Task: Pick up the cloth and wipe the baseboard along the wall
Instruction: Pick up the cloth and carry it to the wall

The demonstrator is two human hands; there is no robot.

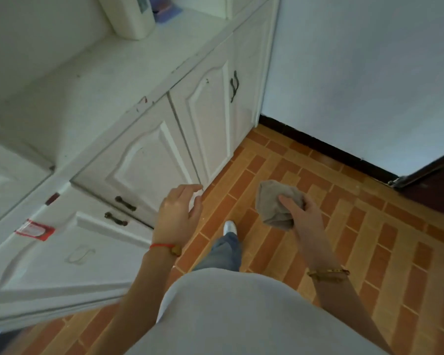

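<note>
Two hands hang over the tiled floor (344,239). Right hand (301,213) grips a bunched grey cloth (274,203), fingers curled round it, held in the air near the dark baseboard (326,147) along the far wall. Left hand (178,211) holds nothing, fingers loosely spread, perhaps brushing the white cabinet (144,160) at left.

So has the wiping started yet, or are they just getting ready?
Just getting ready. Done: the cloth is picked up, bunched in the right hand. In hand: the person stands on the tiled floor, left hand open and empty. Left: the dark baseboard along the wall is not yet touched, so all the wiping remains.
</note>
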